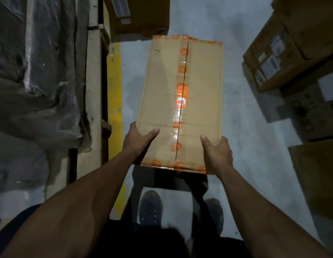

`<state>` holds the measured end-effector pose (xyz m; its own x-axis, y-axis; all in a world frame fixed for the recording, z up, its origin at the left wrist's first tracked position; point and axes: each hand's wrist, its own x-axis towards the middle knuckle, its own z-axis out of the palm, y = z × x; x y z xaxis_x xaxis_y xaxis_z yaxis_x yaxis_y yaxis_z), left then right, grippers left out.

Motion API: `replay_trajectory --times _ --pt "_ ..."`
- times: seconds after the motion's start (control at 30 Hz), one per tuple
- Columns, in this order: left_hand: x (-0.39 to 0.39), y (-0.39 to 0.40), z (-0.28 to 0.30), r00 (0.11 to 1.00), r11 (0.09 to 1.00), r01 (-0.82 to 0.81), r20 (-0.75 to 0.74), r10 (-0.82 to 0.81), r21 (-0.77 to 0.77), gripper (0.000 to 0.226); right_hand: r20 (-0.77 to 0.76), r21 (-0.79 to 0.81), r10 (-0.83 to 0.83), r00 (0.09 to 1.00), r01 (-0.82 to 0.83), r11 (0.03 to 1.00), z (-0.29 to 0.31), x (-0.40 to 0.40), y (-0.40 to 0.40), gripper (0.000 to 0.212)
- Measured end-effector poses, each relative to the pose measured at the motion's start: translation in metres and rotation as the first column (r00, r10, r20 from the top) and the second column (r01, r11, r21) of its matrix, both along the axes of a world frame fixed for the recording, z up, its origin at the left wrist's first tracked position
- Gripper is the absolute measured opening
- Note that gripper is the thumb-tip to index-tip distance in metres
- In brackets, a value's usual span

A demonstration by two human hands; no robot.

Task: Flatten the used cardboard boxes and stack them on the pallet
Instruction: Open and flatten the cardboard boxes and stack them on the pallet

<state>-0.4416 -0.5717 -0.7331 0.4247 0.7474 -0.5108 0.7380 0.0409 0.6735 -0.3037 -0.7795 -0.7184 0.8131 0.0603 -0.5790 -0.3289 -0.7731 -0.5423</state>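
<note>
Cardboard box (180,101), still whole and its top seam taped in orange, held off the floor (255,146) before my feet: my left hand (137,140) and right hand (217,155) clasp its near corners, thumbs on top, fingers hidden beneath. It seems light and stiff, the tape slick; corners give the surest grip. Pallet (93,90) lies to my left, more boxes (292,53) right.

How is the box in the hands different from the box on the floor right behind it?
The held box is gripped near its end by the left hand and right hand; the far box is untouched. The held box has orange-printed tape along its seam; the far box has a white label. Both are brown cardboard.
</note>
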Motion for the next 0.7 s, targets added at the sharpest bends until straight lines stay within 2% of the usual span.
replay_trajectory --times 0.13,0.23,0.3,0.4,0.53,0.63,0.7 --pt "-0.044 -0.021 -0.004 0.999 0.990 -0.039 -0.007 0.039 -0.135 0.089 -0.067 0.029 -0.083 0.994 0.085 0.996 0.000 -0.035 -0.022 0.078" --pt "-0.056 -0.024 -0.016 0.997 0.984 -0.077 -0.013 0.076 -0.160 0.105 -0.081 0.079 -0.127 0.989 0.133 0.988 0.003 -0.045 -0.024 0.082" --pt "-0.053 -0.020 -0.021 0.996 0.982 -0.090 -0.018 0.088 -0.165 0.118 -0.085 0.091 -0.134 0.987 0.141 0.986 0.006 -0.044 -0.022 0.091" --pt "-0.051 -0.016 -0.010 0.996 0.979 -0.093 -0.010 0.093 -0.179 0.124 -0.068 0.105 -0.121 0.990 0.128 0.986 0.021 -0.042 -0.024 0.080" --pt "-0.048 -0.028 0.062 1.000 0.996 -0.020 -0.002 0.020 -0.090 0.097 0.009 0.103 -0.104 0.995 0.103 0.989 0.058 -0.045 -0.030 0.063" --pt "-0.045 -0.027 0.108 0.994 0.988 0.106 -0.022 -0.105 0.112 0.085 0.135 0.087 -0.087 0.987 0.075 0.993 0.095 -0.052 -0.030 0.052" --pt "-0.041 -0.022 0.135 0.972 0.935 0.231 -0.025 -0.233 0.270 0.064 0.219 0.096 -0.054 0.974 0.034 0.995 0.118 -0.058 -0.030 0.049"
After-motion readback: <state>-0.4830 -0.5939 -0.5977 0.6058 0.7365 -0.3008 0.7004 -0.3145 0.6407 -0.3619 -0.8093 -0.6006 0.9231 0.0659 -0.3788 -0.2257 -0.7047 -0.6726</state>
